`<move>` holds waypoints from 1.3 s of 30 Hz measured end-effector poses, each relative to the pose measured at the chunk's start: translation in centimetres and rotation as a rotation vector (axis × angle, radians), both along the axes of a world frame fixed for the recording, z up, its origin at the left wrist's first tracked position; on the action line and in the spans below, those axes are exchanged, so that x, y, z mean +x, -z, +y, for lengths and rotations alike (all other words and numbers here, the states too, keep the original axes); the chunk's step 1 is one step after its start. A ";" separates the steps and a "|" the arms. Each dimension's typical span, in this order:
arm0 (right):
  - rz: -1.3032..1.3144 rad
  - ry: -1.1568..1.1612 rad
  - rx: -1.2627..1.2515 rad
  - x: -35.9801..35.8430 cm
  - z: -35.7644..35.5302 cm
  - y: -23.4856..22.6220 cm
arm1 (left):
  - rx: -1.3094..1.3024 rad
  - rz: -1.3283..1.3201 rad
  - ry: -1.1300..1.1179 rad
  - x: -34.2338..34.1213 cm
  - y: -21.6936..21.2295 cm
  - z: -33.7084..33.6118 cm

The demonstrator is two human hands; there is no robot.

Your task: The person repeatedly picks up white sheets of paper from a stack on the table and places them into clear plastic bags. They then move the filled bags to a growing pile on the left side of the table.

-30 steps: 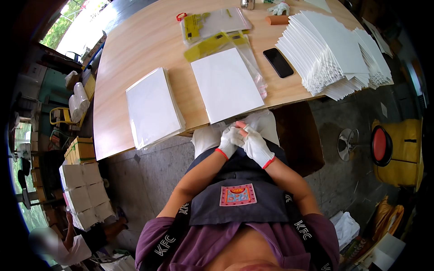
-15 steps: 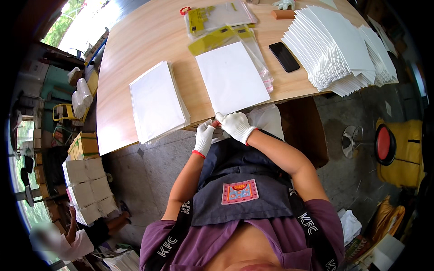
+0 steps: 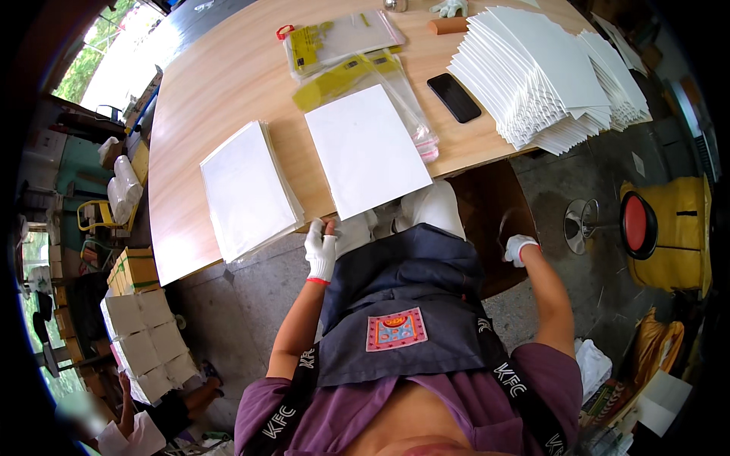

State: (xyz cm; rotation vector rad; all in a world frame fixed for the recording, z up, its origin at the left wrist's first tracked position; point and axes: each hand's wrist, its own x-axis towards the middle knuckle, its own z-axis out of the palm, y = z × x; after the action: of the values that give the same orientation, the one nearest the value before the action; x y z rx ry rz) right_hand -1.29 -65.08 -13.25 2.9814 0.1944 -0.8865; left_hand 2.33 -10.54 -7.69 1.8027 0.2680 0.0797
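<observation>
My left hand [image 3: 321, 251], in a white glove with bare fingertips, is at the table's front edge. Its fingers are slightly apart, holding nothing, close to the near corner of a white sheet [image 3: 368, 152]. That sheet lies over clear plastic bags with yellow printed ends [image 3: 334, 82]. Off to the right, over an open cardboard box [image 3: 487, 262], my gloved right hand [image 3: 522, 249] has its fingers curled. A faint, thin clear strip [image 3: 503, 220] loops up from them. Left of the sheet lies a stack of white sheets in clear sleeves [image 3: 247, 190].
Farther back lie more clear bags [image 3: 346, 42], a black phone [image 3: 454, 98], a brown roll [image 3: 447, 26] and a white glove [image 3: 449, 7]. A fanned pile of white sheets [image 3: 532, 76] fills the table's right. A stool [image 3: 637, 226] stands right; another person [image 3: 133, 429] is at lower left.
My hands were together at the sheet's near edge. The right has swung away to the right, over the box; the left stays by the table edge. The view has shifted slightly.
</observation>
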 end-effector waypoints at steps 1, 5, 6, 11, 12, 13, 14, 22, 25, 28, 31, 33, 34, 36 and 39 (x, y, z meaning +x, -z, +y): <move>0.079 0.139 0.029 1.4 3.1 -3.1 | 0.276 -0.158 -0.001 -0.3 -0.3 0.0; -0.548 0.268 0.526 5.0 12.6 -11.4 | 0.896 -0.480 0.183 0.2 -4.1 -2.2; -0.612 0.228 0.748 6.2 13.9 -10.7 | 0.909 -0.494 0.243 0.6 -3.8 -2.4; -0.736 -0.329 0.651 10.5 20.2 -13.5 | 0.800 -0.609 0.261 1.8 -4.4 -2.2; -0.674 -0.204 0.719 10.5 20.5 -12.8 | 0.750 -0.550 0.211 1.7 -4.0 -1.9; -0.606 -0.085 0.783 10.5 20.6 -12.2 | 0.696 -0.489 0.157 1.3 -3.6 -1.8; -0.536 0.035 0.844 10.6 20.9 -11.6 | 0.642 -0.428 0.104 1.1 -3.2 -1.6; -0.032 1.024 1.419 10.1 22.0 -8.4 | -1.056 0.104 -0.277 -0.1 -0.7 -2.5; 0.093 0.993 1.538 9.3 21.3 -7.3 | -0.990 0.122 -0.151 -0.1 -5.8 -3.3; 0.339 0.747 1.684 8.8 22.7 -6.5 | -0.687 -0.089 -0.127 -0.5 -9.6 -1.7; 0.389 0.711 1.704 8.7 27.8 -8.8 | -0.259 -0.246 -0.176 -2.1 -12.7 2.1; 0.408 0.580 1.733 9.9 32.4 -11.0 | -0.148 -0.345 -0.330 -3.1 -12.6 6.0; 0.396 0.521 1.742 10.5 35.1 -12.1 | -0.177 -0.423 -0.409 -3.2 -13.0 7.6; 0.353 0.432 1.702 11.9 40.2 -14.0 | -0.105 -0.444 -0.505 -2.4 -13.6 11.0; 0.235 0.210 1.558 12.3 45.3 -15.7 | 0.152 -0.417 -0.546 -2.4 -12.2 16.4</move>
State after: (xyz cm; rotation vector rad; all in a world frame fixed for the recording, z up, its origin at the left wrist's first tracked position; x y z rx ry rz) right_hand 10.99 -19.76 2.41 4.2500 0.9988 -1.6726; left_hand -0.03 5.87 4.53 1.7680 0.4551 0.8693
